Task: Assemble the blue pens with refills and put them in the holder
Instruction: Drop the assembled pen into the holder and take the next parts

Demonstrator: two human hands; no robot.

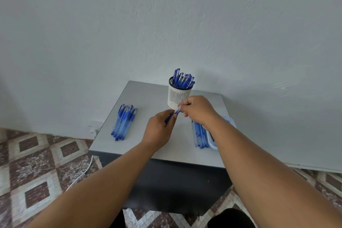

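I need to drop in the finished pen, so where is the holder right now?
In the head view, the white holder stands at the table's far edge, centre-right, just beyond the right hand, already holding blue pens.

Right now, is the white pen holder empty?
No, the white pen holder already has a bunch of blue pens standing upright in it.

No legible text anywhere.

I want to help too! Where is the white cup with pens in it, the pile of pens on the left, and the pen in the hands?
white cup point(178, 96), head view, on its slotted wall.
pile of pens point(123, 122), head view, on the middle of the barrels.
pen in the hands point(174, 113), head view, on the bit showing between both hands.
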